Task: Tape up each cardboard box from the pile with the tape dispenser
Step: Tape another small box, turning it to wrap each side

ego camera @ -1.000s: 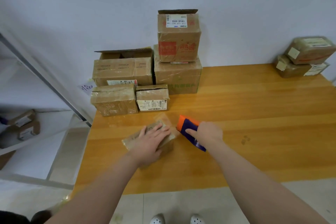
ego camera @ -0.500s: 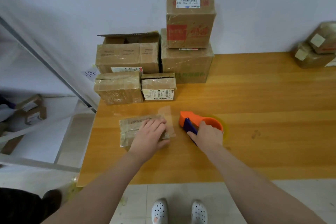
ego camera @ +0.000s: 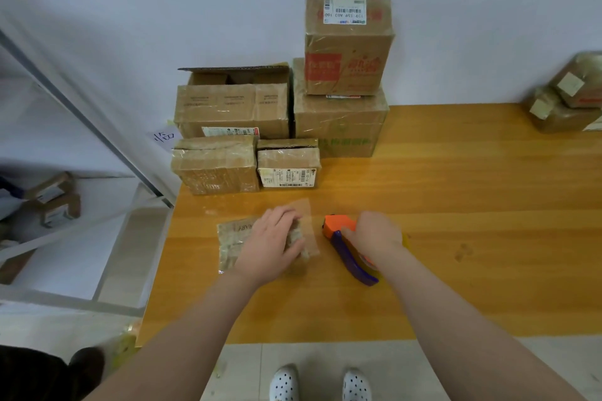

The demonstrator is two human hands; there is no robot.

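Tape dispenser (ego camera: 340,231) lying diagonal, orange nose toward box pile (ego camera: 338,127), right hand (ego camera: 374,234) gripping

Orange-brown wooden table (ego camera: 456,205) across the middle, butted right up against a pale wall (ego camera: 163,10). Slanted grey shelf frame (ego camera: 97,132) cutting through the left side, small handwritten note (ego camera: 164,137) just beside it. Down at the bottom edge, white perforated shoes (ego camera: 285,384) on tiled floor (ego camera: 319,356).
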